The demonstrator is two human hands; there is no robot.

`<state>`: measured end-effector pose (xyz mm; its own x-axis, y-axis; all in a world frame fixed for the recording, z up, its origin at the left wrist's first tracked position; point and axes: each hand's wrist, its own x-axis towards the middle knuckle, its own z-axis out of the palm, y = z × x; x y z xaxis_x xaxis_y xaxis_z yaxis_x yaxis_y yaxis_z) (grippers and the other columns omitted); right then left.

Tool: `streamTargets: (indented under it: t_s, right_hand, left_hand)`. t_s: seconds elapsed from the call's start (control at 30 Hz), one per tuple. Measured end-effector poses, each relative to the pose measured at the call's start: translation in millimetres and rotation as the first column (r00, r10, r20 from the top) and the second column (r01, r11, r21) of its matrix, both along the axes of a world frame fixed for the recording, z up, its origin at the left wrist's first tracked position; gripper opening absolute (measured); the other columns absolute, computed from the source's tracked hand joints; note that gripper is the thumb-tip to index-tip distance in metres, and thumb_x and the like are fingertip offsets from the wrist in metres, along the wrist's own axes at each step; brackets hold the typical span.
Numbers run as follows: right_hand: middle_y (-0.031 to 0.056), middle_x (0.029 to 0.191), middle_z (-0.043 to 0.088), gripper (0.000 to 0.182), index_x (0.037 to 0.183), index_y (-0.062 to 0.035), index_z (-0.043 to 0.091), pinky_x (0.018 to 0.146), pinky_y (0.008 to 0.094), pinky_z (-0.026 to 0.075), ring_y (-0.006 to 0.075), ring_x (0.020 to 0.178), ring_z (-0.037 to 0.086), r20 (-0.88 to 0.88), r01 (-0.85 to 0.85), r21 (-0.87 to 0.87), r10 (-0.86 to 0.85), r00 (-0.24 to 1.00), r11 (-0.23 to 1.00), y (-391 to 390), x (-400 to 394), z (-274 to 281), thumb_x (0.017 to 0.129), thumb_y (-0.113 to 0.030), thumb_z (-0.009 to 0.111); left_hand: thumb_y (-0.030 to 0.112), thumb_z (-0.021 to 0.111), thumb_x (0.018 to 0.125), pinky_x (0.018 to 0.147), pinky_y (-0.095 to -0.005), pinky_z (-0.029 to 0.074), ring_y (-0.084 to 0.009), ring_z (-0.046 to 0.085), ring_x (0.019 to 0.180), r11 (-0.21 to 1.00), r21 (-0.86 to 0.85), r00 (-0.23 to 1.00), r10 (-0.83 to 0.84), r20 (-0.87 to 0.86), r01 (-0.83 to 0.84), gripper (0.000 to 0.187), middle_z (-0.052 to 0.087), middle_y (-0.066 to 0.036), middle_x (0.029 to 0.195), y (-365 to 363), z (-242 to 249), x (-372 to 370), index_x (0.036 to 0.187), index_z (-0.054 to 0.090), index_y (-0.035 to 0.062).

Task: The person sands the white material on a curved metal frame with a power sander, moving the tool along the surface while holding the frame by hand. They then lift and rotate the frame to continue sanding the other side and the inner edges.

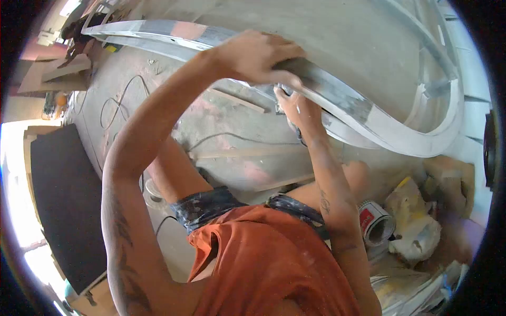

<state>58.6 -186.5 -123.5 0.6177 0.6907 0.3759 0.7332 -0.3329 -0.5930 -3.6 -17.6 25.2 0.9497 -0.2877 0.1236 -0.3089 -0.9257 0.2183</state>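
Note:
A long curved frame (387, 122), whitish with bare grey metal patches, spans the view from upper left to right. My left hand (258, 57) lies over its upper rail, slightly blurred, fingers stretched out and thumb apart, holding nothing. Just below, my right hand (301, 109) is closed around a corded power tool (282, 107) at the underside of the rail. Most of that tool is hidden by my hand and the frame, so its exact kind does not show. A dark cord (242, 138) runs leftward across the floor from near my right wrist.
Wooden strips (237, 100) lie on the concrete floor. At right stand an open can (378, 227) and a stained plastic bag (416, 234). A dark panel (66, 200) leans at left, and a cable (124, 100) loops nearby.

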Motion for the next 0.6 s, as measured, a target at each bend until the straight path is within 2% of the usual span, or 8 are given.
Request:
streamTargets:
  t_s: [0.17, 0.2, 0.23, 0.27, 0.3, 0.37, 0.47, 0.6]
  right_hand:
    - [0.0196, 0.100, 0.073, 0.031, 0.105, -0.0041, 0.074, 0.083, 0.0452, 0.053, 0.0402, 0.091, 0.068, 0.026, 0.072, 0.037, -0.073, 0.997, 0.997, 52, -10, -16, 0.088, -0.030, 0.070]
    - [0.0207, 0.101, 0.073, 0.031, 0.106, -0.0032, 0.073, 0.083, 0.0454, 0.053, 0.0408, 0.093, 0.067, -0.220, 0.145, -0.022, -0.147, 0.964, 0.989, 62, -18, -8, 0.089, -0.028, 0.069]
    - [0.0207, 0.101, 0.073, 0.031, 0.106, -0.0032, 0.073, 0.083, 0.0454, 0.053, 0.0408, 0.093, 0.067, -0.217, 0.180, -0.031, -0.183, 0.959, 0.983, 70, -22, -8, 0.089, -0.028, 0.069]
    - [0.0215, 0.101, 0.073, 0.031, 0.108, -0.0023, 0.072, 0.084, 0.0449, 0.053, 0.0407, 0.091, 0.068, -0.091, 0.171, 0.040, -0.167, 0.982, 0.985, 77, -20, -12, 0.090, -0.028, 0.069]
    - [0.0222, 0.101, 0.073, 0.032, 0.110, -0.0014, 0.071, 0.084, 0.0443, 0.053, 0.0405, 0.090, 0.068, 0.044, 0.149, 0.103, -0.154, 0.987, 0.983, 83, -19, -15, 0.091, -0.027, 0.068]
    - [0.0236, 0.102, 0.072, 0.035, 0.113, 0.0004, 0.069, 0.086, 0.0456, 0.052, 0.0416, 0.092, 0.068, 0.152, 0.207, 0.071, -0.216, 0.964, 0.976, 90, -24, -20, 0.093, -0.028, 0.067]
    - [0.0257, 0.107, 0.070, 0.039, 0.116, -0.0004, 0.068, 0.092, 0.0507, 0.049, 0.0449, 0.103, 0.065, -0.027, 0.334, -0.188, -0.345, 0.938, 0.924, 96, -33, -16, 0.093, -0.032, 0.067]
    - [0.0297, 0.112, 0.069, 0.048, 0.119, -0.0023, 0.068, 0.094, 0.0503, 0.048, 0.0424, 0.107, 0.066, 0.082, 0.369, -0.099, -0.362, 0.928, 0.924, 93, -40, -24, 0.093, -0.043, 0.068]
  left_hand:
    - [0.053, 0.044, 0.104, 0.096, -0.0465, 0.049, -0.0405, 0.063, 0.112, 0.962, -0.035, 0.951, 0.273, 0.145, -0.271, 0.056, 0.068, -0.020, 0.117, 160, -13, -60, 0.117, 0.067, 0.0034]
    - [0.052, 0.043, 0.104, 0.096, -0.0463, 0.049, -0.0404, 0.063, 0.112, 0.955, -0.067, 0.928, 0.296, 0.224, -0.289, 0.056, 0.068, -0.019, 0.117, 196, -19, -68, 0.115, 0.068, 0.0033]
    - [0.050, 0.042, 0.105, 0.094, -0.0462, 0.050, -0.0411, 0.063, 0.108, 0.901, -0.103, 0.871, 0.433, 0.230, -0.421, 0.054, 0.068, -0.019, 0.116, 227, -27, -73, 0.112, 0.069, 0.0033]
    - [0.040, 0.042, 0.107, 0.092, -0.0462, 0.051, -0.0424, 0.064, 0.104, 0.851, 0.090, 0.855, 0.518, 0.030, -0.518, 0.044, 0.069, -0.019, 0.115, 237, -6, -76, 0.123, 0.065, 0.0065]
    - [0.027, 0.042, 0.106, 0.089, -0.0473, 0.051, -0.0428, 0.065, 0.101, 0.894, 0.175, 0.911, 0.402, 0.087, -0.412, 0.038, 0.070, -0.020, 0.111, 262, -16, -79, 0.138, 0.058, 0.0133]
    - [0.020, 0.042, 0.103, 0.088, -0.0474, 0.052, -0.0409, 0.067, 0.100, 0.837, 0.249, 0.857, 0.513, -0.049, -0.487, 0.043, 0.071, -0.019, 0.109, 291, -19, -81, 0.146, 0.051, 0.0206]
    - [0.024, 0.046, 0.102, 0.089, -0.0476, 0.053, -0.0378, 0.068, 0.101, 0.833, 0.453, 0.946, 0.242, 0.217, -0.317, 0.043, 0.072, -0.017, 0.111, 316, -41, -81, 0.144, 0.054, 0.0233]
    - [0.035, 0.050, 0.101, 0.093, -0.0507, 0.052, -0.0383, 0.069, 0.099, 0.851, 0.367, 0.924, 0.372, 0.086, -0.376, 0.047, 0.072, -0.014, 0.114, 302, -33, -81, 0.147, 0.051, 0.0255]
